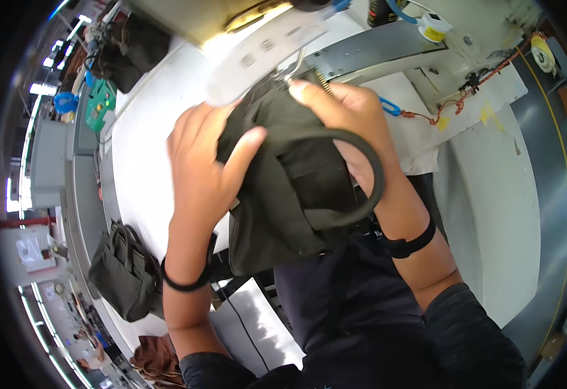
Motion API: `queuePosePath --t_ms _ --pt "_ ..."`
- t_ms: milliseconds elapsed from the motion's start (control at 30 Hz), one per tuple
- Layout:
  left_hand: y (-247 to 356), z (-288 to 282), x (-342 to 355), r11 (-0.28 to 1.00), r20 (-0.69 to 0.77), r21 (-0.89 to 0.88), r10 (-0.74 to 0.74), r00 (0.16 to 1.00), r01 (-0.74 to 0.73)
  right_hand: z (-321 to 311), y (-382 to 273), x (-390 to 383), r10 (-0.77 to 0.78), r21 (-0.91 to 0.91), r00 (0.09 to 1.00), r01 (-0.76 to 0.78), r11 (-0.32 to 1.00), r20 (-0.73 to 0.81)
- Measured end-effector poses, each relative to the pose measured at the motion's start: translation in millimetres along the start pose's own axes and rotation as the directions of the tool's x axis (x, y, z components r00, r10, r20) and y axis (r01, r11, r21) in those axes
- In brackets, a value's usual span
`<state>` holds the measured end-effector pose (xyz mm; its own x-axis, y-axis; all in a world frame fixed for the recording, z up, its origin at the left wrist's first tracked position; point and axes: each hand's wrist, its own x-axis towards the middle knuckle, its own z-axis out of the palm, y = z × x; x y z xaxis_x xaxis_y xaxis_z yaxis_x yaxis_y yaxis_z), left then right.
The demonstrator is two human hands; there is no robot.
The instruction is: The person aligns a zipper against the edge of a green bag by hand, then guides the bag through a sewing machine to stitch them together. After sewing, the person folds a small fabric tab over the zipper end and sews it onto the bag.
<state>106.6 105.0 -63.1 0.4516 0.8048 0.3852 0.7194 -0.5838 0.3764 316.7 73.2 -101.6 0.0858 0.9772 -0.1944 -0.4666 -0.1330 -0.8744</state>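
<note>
A dark olive fabric bag [274, 201] with a looped handle is held up under a sewing machine head [261, 45], its top at the presser foot [285, 76]. My left hand [199, 162] wraps over the bag's upper left side, thumb lying on the fabric. My right hand [355, 123] grips the upper right, thumb near the foot beside a gold zipper [322, 82], with part of the hand seen through the handle loop.
A second olive bag [121, 272] lies lower left. Dark bags [128, 48] and a green control box [98, 104] are upper left, brown fabric [154, 360] lower left. Blue scissors [388, 106] on an orange cord and a small white bottle [434, 26] are at right.
</note>
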Motion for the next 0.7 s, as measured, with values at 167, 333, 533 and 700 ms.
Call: queuePosePath --t_ms 167,333,533,700 --pt "-36 -24 -38 0.808 0.235 -0.218 -0.501 0.833 0.547 -24 13 -5 -0.096 -0.179 0.987 0.119 0.977 0.130" --pt "-86 -35 -9 0.830 0.367 -0.340 -0.315 0.875 0.442 -22 23 -10 -0.126 -0.086 0.983 0.138 0.987 0.132" --pt "-88 -71 88 0.897 0.170 0.405 0.116 0.979 -0.177 14 44 -26 -0.105 -0.095 0.990 0.115 0.989 0.096" --pt "-6 -89 72 0.995 0.283 0.093 0.000 0.959 -0.028 28 55 -18 -0.409 -0.004 0.909 0.410 0.912 -0.082"
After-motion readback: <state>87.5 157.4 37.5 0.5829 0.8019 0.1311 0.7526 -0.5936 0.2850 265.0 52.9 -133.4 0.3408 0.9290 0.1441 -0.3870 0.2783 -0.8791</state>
